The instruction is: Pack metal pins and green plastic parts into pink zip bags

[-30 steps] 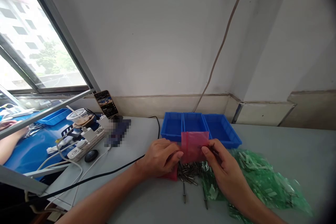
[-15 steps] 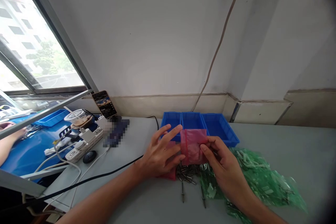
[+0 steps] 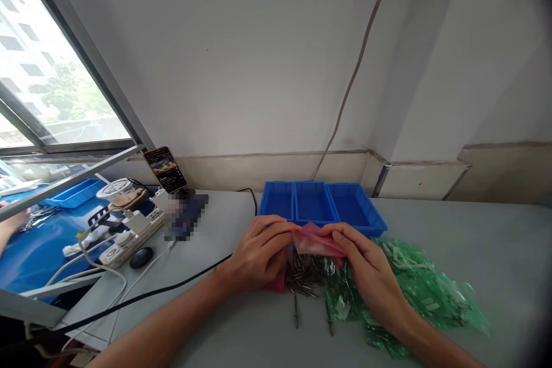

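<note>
Between my hands is a small pink plastic bag [image 3: 317, 242], tilted and creased. My left hand [image 3: 261, 253] pinches its left edge, and my right hand [image 3: 366, 267] grips its right side. Partly hidden under my left hand lies more pink plastic [image 3: 276, 282]. Below the held bag is a pile of small metal rivets [image 3: 304, 276], with two separate ones nearer me. Green plastic bags [image 3: 426, 282] with small pieces inside lie around my right wrist. Just behind my hands stands a blue tray [image 3: 314, 202] with three compartments.
A phone [image 3: 166, 169] stands upright at the back left. Near it are a power strip [image 3: 129, 238] with plugs, a black mouse-like object [image 3: 141, 257] and a lidded cup [image 3: 118, 191]. A black cable [image 3: 181, 284] crosses the table. Another person's arm [image 3: 11, 224] shows at far left.
My left hand has closed from spread fingers onto the pink bag's left edge. The bag has tipped from facing me to a flatter, folded pose. The view has shifted slightly.
</note>
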### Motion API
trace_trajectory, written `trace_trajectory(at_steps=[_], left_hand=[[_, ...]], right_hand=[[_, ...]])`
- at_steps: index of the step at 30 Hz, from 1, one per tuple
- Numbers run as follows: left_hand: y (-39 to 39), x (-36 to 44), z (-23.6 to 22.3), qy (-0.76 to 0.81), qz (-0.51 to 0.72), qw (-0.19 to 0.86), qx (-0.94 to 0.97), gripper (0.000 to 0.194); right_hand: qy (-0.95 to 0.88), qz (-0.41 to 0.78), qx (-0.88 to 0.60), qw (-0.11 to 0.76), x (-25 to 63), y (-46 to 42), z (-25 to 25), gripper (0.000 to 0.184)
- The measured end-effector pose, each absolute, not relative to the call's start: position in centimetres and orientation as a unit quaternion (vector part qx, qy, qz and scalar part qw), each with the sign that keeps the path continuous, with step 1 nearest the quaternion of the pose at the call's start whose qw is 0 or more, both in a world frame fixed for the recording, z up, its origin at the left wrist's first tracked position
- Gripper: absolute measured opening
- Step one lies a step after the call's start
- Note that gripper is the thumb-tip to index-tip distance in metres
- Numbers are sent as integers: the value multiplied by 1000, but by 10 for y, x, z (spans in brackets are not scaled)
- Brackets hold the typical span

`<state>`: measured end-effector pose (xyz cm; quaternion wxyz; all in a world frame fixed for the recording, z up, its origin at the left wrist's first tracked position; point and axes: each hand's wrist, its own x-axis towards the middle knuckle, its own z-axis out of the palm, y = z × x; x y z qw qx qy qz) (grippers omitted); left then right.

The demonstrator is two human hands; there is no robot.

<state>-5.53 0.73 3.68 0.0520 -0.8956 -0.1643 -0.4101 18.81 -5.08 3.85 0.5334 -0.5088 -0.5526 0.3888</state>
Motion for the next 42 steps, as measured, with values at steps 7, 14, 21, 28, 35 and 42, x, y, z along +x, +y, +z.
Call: trace_trajectory(at_steps=[7,14,21,28,35,42], left_hand=[[12,-56,32,-150,-422,67,-891,37],[8,-59,38,-136,-394,105,-903,44],[2,-58,44,-160,-424,127,-882,21],[5,-58,40,-148,-400,119,-896,23],[4,-56,40,-142,-413,99,-894,23],[2,-58,41,-121,-405,103,-901,26]], right_hand=[[-592,365,-495,521,188,-51,34,35],[-590,381,-493,513,189,-48,30,36],[-548,457,-463,525,183,-51,29,40],[-577,408,-487,513,185,-51,28,35],[-576,416,-474,519,186,-53,25,25],[-622,369,-433,538,186,-53,20,16]])
